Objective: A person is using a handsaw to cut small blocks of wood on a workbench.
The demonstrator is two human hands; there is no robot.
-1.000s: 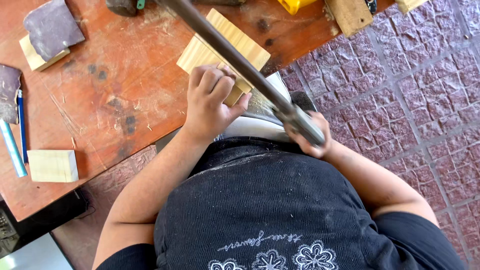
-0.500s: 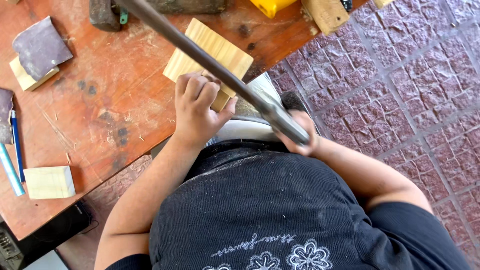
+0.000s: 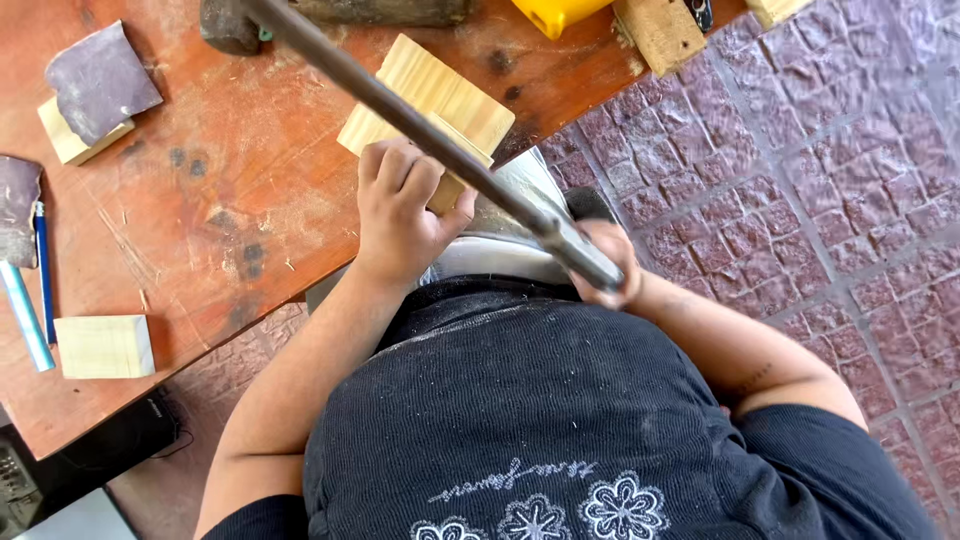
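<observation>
At the worktop edge, the left hand presses flat on a pine block while the right hand grips a long metal saw frame.

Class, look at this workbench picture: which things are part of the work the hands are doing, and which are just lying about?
In use:
left hand pressing down the pale square wooden board
right hand gripping the long grey metal bar

Lying about:
small pale wooden block
dark sandpaper on a wood block
blue pen
yellow object
</observation>
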